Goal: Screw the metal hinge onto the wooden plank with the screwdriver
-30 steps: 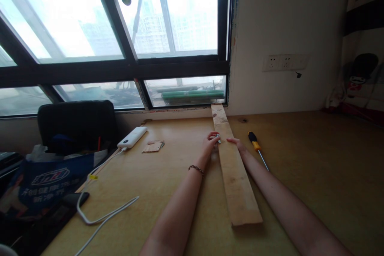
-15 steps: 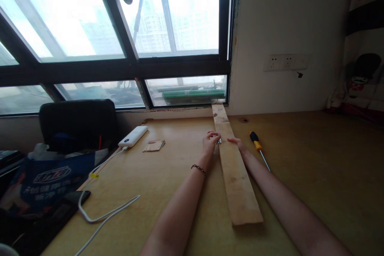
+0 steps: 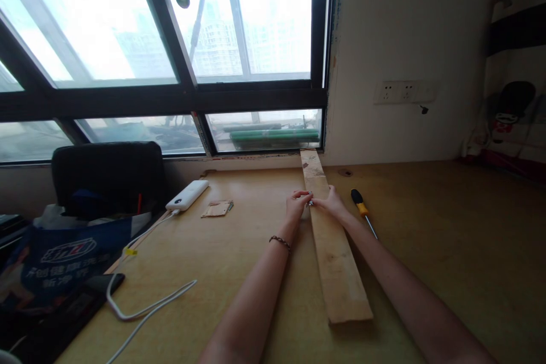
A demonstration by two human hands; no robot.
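Note:
A long wooden board [image 3: 336,256] lies on the table, running away from me toward the window. At its left edge my left hand [image 3: 296,203] is closed, pinching a small shiny metal piece [image 3: 310,202] whose exact kind is too small to make out. My right hand [image 3: 334,203] grips the board from its right edge. Its thumb stretches left across the top and reaches the metal piece; its other fingers are partly hidden. A screwdriver [image 3: 360,203] with a black and yellow handle rests on the table right of my right hand.
On the table's left lie a white power bank [image 3: 187,195] with a white cable [image 3: 149,310] and a small flat wooden piece [image 3: 216,209]. A black chair [image 3: 106,173] holding bags stands beyond the left edge. The window [image 3: 256,91] and wall [image 3: 384,136] bound the far side.
My right hand has moved left onto the board, its thumb now reaching the metal piece. My left hand stays nearly in place, still pinching it. The view has shifted slightly.

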